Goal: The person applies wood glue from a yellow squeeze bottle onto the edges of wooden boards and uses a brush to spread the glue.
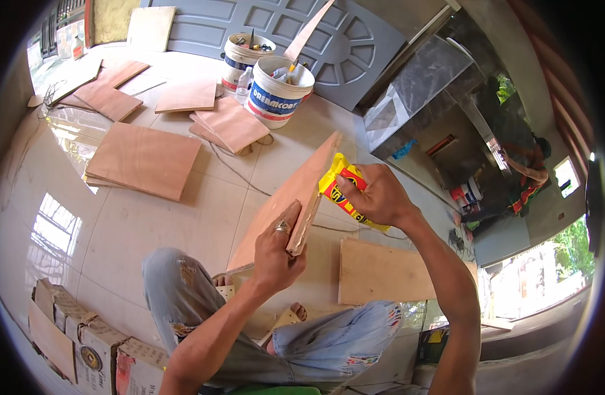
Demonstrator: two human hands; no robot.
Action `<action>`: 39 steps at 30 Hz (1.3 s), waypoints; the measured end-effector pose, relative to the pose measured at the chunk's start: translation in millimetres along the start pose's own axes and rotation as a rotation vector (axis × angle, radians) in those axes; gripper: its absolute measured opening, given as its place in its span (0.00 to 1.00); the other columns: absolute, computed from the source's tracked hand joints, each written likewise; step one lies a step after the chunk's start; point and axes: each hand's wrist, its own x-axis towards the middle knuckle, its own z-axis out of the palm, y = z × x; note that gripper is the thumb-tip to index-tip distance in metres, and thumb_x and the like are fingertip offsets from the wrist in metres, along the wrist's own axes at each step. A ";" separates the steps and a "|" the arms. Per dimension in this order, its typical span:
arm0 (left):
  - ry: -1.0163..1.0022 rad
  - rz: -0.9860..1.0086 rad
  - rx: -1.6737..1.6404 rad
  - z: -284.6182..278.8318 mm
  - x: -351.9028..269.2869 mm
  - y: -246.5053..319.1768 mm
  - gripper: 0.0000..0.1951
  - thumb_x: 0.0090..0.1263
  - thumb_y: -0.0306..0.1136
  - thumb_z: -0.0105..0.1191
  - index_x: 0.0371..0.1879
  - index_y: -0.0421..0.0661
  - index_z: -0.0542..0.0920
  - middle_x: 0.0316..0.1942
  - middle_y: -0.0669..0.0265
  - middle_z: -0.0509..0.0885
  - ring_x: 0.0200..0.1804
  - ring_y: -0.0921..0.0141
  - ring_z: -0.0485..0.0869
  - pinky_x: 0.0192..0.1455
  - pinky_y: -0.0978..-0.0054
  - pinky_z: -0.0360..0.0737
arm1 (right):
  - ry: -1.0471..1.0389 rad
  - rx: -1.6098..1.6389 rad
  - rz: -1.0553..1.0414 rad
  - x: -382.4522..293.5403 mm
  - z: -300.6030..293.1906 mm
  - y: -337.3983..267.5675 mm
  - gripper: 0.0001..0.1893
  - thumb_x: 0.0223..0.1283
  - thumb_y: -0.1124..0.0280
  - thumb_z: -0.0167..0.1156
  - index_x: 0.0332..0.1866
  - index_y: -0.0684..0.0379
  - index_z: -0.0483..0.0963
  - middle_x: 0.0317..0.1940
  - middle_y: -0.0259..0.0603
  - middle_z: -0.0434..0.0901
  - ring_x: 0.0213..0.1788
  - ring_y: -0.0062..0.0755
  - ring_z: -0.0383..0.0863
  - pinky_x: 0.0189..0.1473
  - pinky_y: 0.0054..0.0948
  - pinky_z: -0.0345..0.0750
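Note:
My left hand (278, 252), with a ring on one finger, grips the near end of a tilted plywood panel (287, 190). The panel stands on its edge between my knees, its narrow raw edge facing up and to the right. Pale, uneven streaks run along that edge. In my right hand (384, 197) is a yellow and red plastic pouch (330, 181) bearing writing. The pouch is squeezed between thumb and fingers, its upper end at the panel's edge; whether it touches the wood I cannot tell.
Cut plywood pieces (144, 158) lie stacked on the tiled floor, and another board (386, 271) lies at right. Two paint buckets (273, 111) hold tools before a grey panelled door (332, 44). Cardboard boxes (97, 350) line the lower left. A cord (233, 170) crosses the tiles. A person (529, 173) is at right.

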 end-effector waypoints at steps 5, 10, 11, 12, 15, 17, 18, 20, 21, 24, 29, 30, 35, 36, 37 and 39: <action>0.019 0.016 -0.007 1.4 0.2 -2.7 0.32 0.50 0.21 0.54 0.62 0.35 0.70 0.51 0.46 0.80 0.50 0.49 0.80 0.52 0.64 0.78 | 0.018 0.037 0.025 -0.7 0.0 2.5 0.21 0.64 0.59 0.54 0.20 0.65 0.71 0.13 0.50 0.73 0.16 0.46 0.72 0.24 0.38 0.70; 0.023 0.009 -0.001 0.2 0.3 -3.6 0.32 0.50 0.21 0.53 0.62 0.35 0.70 0.51 0.45 0.79 0.51 0.49 0.80 0.53 0.64 0.77 | -0.016 0.120 -0.008 -0.2 2.1 -8.2 0.21 0.64 0.57 0.54 0.21 0.64 0.72 0.13 0.49 0.73 0.17 0.46 0.73 0.24 0.39 0.70; 0.023 0.008 -0.001 -0.4 0.2 -2.8 0.32 0.50 0.21 0.53 0.62 0.35 0.70 0.51 0.45 0.79 0.51 0.49 0.80 0.53 0.64 0.77 | -0.024 0.096 -0.024 0.1 2.3 -8.5 0.21 0.64 0.57 0.54 0.22 0.64 0.73 0.13 0.49 0.73 0.17 0.47 0.73 0.25 0.39 0.71; 0.017 0.006 -0.002 -1.0 0.6 -2.1 0.32 0.50 0.21 0.53 0.62 0.35 0.70 0.51 0.45 0.79 0.51 0.49 0.80 0.53 0.63 0.77 | -0.024 0.097 -0.023 -0.1 1.3 -10.2 0.21 0.64 0.57 0.54 0.22 0.64 0.73 0.13 0.49 0.73 0.17 0.47 0.73 0.25 0.39 0.71; 0.011 -0.003 -0.010 0.2 0.4 -3.4 0.32 0.50 0.20 0.53 0.61 0.35 0.70 0.51 0.45 0.79 0.51 0.49 0.80 0.53 0.63 0.77 | -0.056 0.045 0.004 -2.3 -0.3 -15.1 0.21 0.63 0.57 0.54 0.22 0.64 0.73 0.14 0.50 0.74 0.18 0.48 0.73 0.26 0.41 0.71; 0.013 -0.011 -0.013 -0.4 0.9 -3.9 0.33 0.50 0.20 0.53 0.61 0.35 0.70 0.51 0.45 0.79 0.51 0.49 0.80 0.53 0.63 0.77 | -0.017 0.076 -0.095 -6.0 3.1 -15.7 0.20 0.63 0.57 0.55 0.22 0.65 0.72 0.15 0.51 0.74 0.20 0.50 0.74 0.27 0.42 0.71; 0.012 -0.013 -0.018 0.1 1.4 -3.8 0.33 0.50 0.20 0.53 0.61 0.35 0.70 0.51 0.44 0.79 0.51 0.49 0.80 0.53 0.63 0.77 | -0.018 0.074 -0.091 -5.5 2.3 -16.3 0.20 0.63 0.57 0.55 0.22 0.65 0.72 0.15 0.51 0.74 0.20 0.50 0.74 0.27 0.42 0.71; 0.009 -0.016 -0.025 0.8 0.5 -3.0 0.33 0.50 0.20 0.53 0.61 0.35 0.70 0.51 0.44 0.79 0.51 0.49 0.80 0.53 0.63 0.77 | -0.066 -0.013 -0.047 -2.8 -0.3 -17.9 0.20 0.63 0.58 0.55 0.23 0.65 0.72 0.16 0.52 0.74 0.21 0.51 0.74 0.28 0.42 0.71; 0.010 -0.010 -0.020 -0.1 0.8 -2.3 0.33 0.50 0.21 0.53 0.62 0.35 0.70 0.51 0.44 0.79 0.51 0.49 0.80 0.53 0.63 0.77 | -0.066 -0.013 -0.048 -2.2 -0.3 -17.3 0.20 0.63 0.58 0.55 0.23 0.65 0.72 0.16 0.52 0.74 0.21 0.51 0.74 0.28 0.42 0.71; 0.010 -0.007 -0.009 -0.6 0.6 -2.9 0.33 0.50 0.21 0.53 0.62 0.35 0.70 0.50 0.44 0.79 0.51 0.49 0.80 0.53 0.63 0.77 | -0.062 0.003 -0.036 -0.8 -1.3 -15.6 0.20 0.63 0.58 0.54 0.22 0.65 0.71 0.16 0.51 0.74 0.20 0.51 0.74 0.28 0.42 0.71; 0.014 0.007 0.003 -0.2 1.0 -1.6 0.33 0.50 0.21 0.53 0.62 0.35 0.70 0.49 0.44 0.79 0.49 0.49 0.80 0.51 0.64 0.78 | -0.065 -0.014 0.003 3.3 -5.3 -11.9 0.20 0.62 0.58 0.54 0.22 0.65 0.71 0.16 0.52 0.74 0.21 0.52 0.74 0.28 0.42 0.72; 0.010 -0.003 -0.006 -0.5 1.1 -1.6 0.33 0.49 0.21 0.53 0.62 0.35 0.70 0.49 0.44 0.80 0.48 0.49 0.81 0.50 0.64 0.78 | -0.065 -0.012 0.002 4.6 -4.3 -9.1 0.20 0.62 0.58 0.54 0.22 0.65 0.71 0.16 0.52 0.74 0.21 0.52 0.74 0.28 0.42 0.72; 0.016 0.021 0.003 -0.8 1.9 -0.8 0.33 0.49 0.20 0.53 0.61 0.34 0.70 0.47 0.44 0.80 0.46 0.49 0.81 0.49 0.64 0.78 | -0.031 -0.051 -0.032 9.8 -2.0 0.2 0.21 0.61 0.57 0.54 0.22 0.66 0.71 0.16 0.55 0.74 0.22 0.55 0.75 0.29 0.44 0.73; 0.018 0.020 -0.001 -0.9 1.8 -0.9 0.33 0.49 0.20 0.53 0.61 0.34 0.70 0.47 0.44 0.80 0.46 0.49 0.81 0.49 0.65 0.78 | -0.030 -0.050 -0.032 11.1 -2.1 1.1 0.21 0.61 0.57 0.54 0.22 0.66 0.71 0.16 0.55 0.74 0.22 0.55 0.75 0.29 0.44 0.73; 0.020 0.019 -0.006 -0.7 1.6 -1.1 0.32 0.49 0.21 0.53 0.61 0.34 0.70 0.47 0.44 0.80 0.46 0.49 0.81 0.49 0.65 0.78 | -0.041 -0.061 -0.012 12.4 -2.4 1.9 0.21 0.61 0.57 0.54 0.22 0.66 0.71 0.16 0.55 0.74 0.22 0.55 0.76 0.29 0.44 0.73; 0.021 0.013 -0.018 -0.5 1.5 -1.4 0.32 0.49 0.21 0.53 0.61 0.34 0.70 0.48 0.44 0.80 0.46 0.49 0.81 0.49 0.64 0.78 | -0.051 -0.073 0.009 14.7 -3.3 3.4 0.21 0.61 0.57 0.54 0.21 0.66 0.71 0.16 0.55 0.74 0.22 0.55 0.76 0.29 0.44 0.73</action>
